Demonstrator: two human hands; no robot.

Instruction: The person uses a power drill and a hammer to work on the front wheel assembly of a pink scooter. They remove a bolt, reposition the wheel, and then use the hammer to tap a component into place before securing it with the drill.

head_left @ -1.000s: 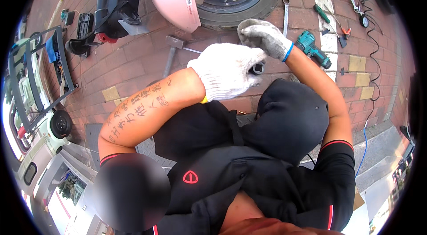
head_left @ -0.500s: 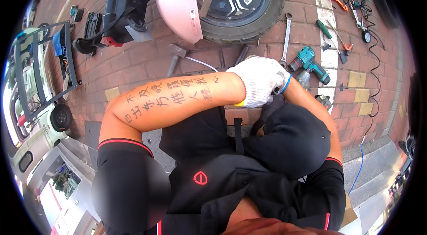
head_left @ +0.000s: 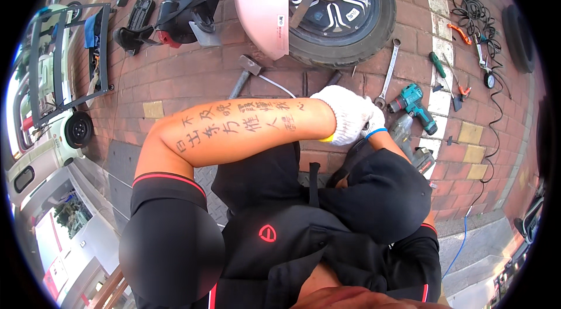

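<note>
- The left hand [head_left: 349, 113], in a white knitted work glove, reaches across the body and lies over the right hand; its fingers curl downward, but what they close on cannot be told.
- The right hand [head_left: 374, 125], also white-gloved with a blue cuff, is almost wholly hidden beneath the left one, so its grip cannot be told.
- Just beside the hands, on their right, a grey metal power tool [head_left: 402, 129] lies on the red brick paving [head_left: 193, 84]; whether either hand touches it is unclear.
- A teal cordless drill [head_left: 412, 104] rests a little beyond that, near the hands.
- A long silver combination wrench [head_left: 388, 75] lies just ahead of the hands, angled toward the black scooter wheel with a dark hub [head_left: 342, 8].
- A steel-headed hammer [head_left: 245, 72] lies ahead and left of the hands, near a pale pink scooter mudguard [head_left: 260, 5].
- A green-handled screwdriver [head_left: 438, 66] sits farther right, well apart.
</note>
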